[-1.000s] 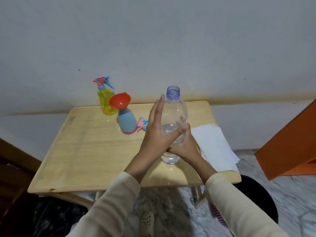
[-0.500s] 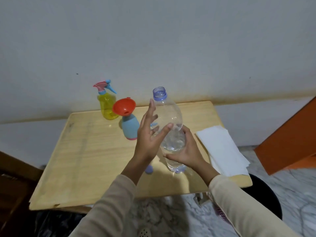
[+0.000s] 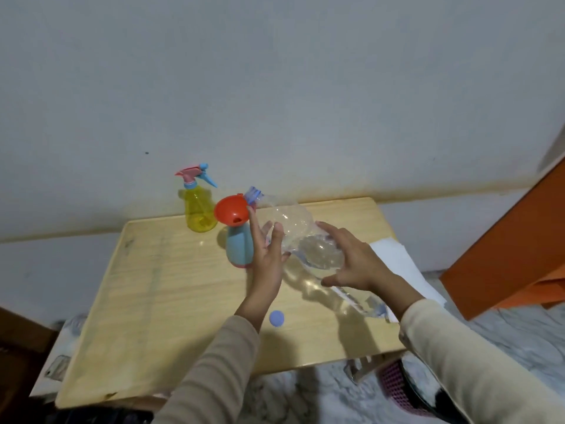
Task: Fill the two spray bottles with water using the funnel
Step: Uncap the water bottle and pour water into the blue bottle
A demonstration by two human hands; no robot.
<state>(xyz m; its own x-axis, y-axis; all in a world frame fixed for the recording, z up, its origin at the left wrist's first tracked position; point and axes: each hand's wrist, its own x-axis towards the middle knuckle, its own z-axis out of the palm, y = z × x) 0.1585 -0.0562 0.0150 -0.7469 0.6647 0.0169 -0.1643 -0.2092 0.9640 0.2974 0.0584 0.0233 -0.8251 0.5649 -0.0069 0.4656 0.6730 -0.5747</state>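
A clear plastic water bottle (image 3: 301, 237) is tipped left, its blue neck at the rim of the red funnel (image 3: 231, 211). The funnel sits in the uncapped blue spray bottle (image 3: 239, 247). My right hand (image 3: 351, 260) grips the water bottle's lower half. My left hand (image 3: 268, 255) supports the bottle's underside near the middle, fingers spread. A yellow spray bottle (image 3: 199, 209) with a pink and blue trigger head stands behind, near the wall. Water pools in the bottle's lower part.
A small blue cap (image 3: 276, 318) lies on the wooden table (image 3: 159, 301) near my left wrist. White paper (image 3: 400, 264) lies at the table's right edge. An orange panel (image 3: 513, 246) stands to the right. A dark bin (image 3: 419, 390) sits on the floor below.
The water bottle went from upright to steeply tipped, and its neck moved left to the funnel. The view shifted, and the blue cap is visible on the table.
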